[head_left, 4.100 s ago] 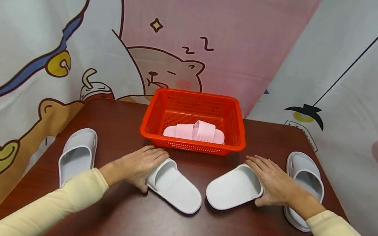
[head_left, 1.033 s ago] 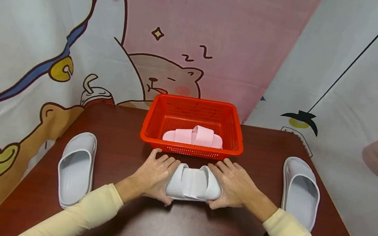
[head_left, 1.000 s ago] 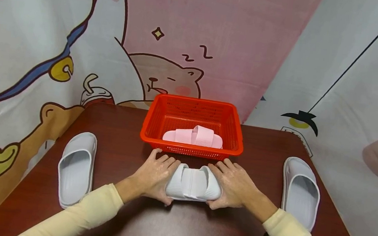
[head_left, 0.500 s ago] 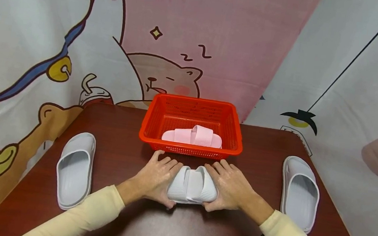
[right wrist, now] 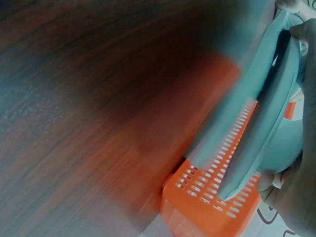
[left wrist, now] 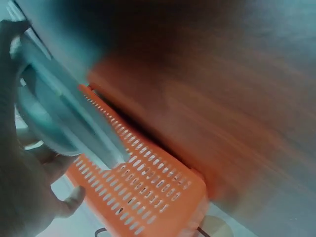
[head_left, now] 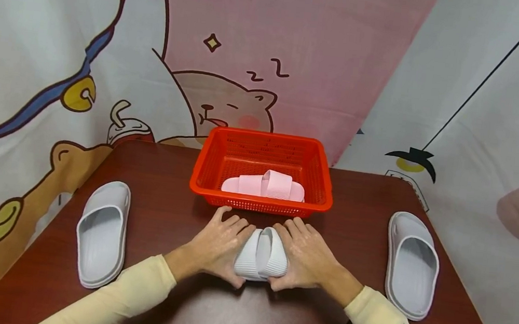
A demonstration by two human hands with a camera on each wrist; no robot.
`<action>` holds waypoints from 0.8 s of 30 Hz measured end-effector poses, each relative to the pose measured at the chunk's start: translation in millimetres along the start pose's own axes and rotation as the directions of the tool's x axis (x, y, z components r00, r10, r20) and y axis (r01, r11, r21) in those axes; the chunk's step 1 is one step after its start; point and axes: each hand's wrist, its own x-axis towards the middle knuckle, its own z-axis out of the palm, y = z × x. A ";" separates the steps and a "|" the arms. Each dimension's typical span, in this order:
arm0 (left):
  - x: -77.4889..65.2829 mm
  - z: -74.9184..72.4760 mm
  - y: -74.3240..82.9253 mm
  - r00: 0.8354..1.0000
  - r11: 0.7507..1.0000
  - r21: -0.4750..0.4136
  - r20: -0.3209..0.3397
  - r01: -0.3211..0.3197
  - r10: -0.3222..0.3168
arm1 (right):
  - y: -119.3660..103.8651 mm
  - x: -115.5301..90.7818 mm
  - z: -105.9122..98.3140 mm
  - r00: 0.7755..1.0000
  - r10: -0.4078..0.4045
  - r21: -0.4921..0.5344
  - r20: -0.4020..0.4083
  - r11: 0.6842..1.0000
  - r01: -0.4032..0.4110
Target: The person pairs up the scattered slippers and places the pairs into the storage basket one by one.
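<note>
Between my hands, in front of the basket, two white slippers stand close together with their ribbed straps side by side. My left hand (head_left: 219, 247) grips the left white slipper (head_left: 246, 259) round its strap, thumb at the near side and fingers at the far side. The right white slipper (head_left: 279, 260) is held the same way by my right hand (head_left: 306, 255). In the right wrist view a narrow gap shows between the sole (right wrist: 259, 140) nearest my right hand and the other sole (right wrist: 242, 96). In the left wrist view the slippers (left wrist: 74, 108) are blurred.
A red perforated basket (head_left: 260, 201) stands at the back with a pair of pink slippers (head_left: 278, 187) in it. One grey slipper (head_left: 101, 235) lies at the table's left side, another grey slipper (head_left: 412, 265) at its right. The table (head_left: 244, 322) is dark brown.
Four seconds ago the white slippers lay apart, angled soles toward each other. Both hands have brought them inward and tilted them up; over the last second the gap has narrowed further.
</note>
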 end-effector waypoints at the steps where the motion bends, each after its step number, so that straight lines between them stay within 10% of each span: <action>1: 0.6 0.2 0.3 1.000 1.000 -0.001 -0.005 0.000 0.000 | -0.5 0.5 1.4 1.000 -0.002 0.000 -0.004 1.000 0.002; 24: -0.3 -5.3 -6.9 0.998 0.996 -0.082 0.043 0.040 -0.036 | 4.2 -5.4 -3.6 0.998 0.053 0.015 0.027 0.998 -0.053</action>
